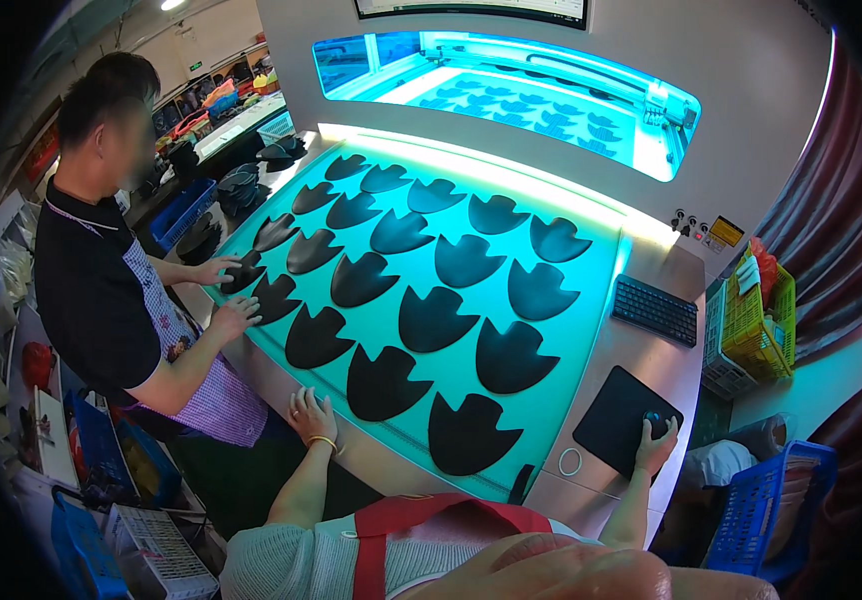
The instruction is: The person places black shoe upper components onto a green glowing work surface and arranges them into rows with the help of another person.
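Rows of flat black cut pieces [466, 260], notched on top and shaped like shoe uppers, lie on a glowing teal work surface [576, 300]. My left hand [313, 415] rests with fingers spread on the near left edge of the table, close to a black piece [319, 337]. At the right, my right hand [659, 448] is wrapped over a black computer mouse [654, 424] on a dark mouse pad [616, 425]. A co-worker's hands [235, 318] touch pieces along the left side of the surface.
A black keyboard [655, 310] lies beyond the mouse pad. Behind the surface stands a machine with a lit window [521, 100] and a monitor [481, 8] above. The co-worker [101, 270] stands at left. Yellow [756, 330] and blue crates [766, 510] stand right.
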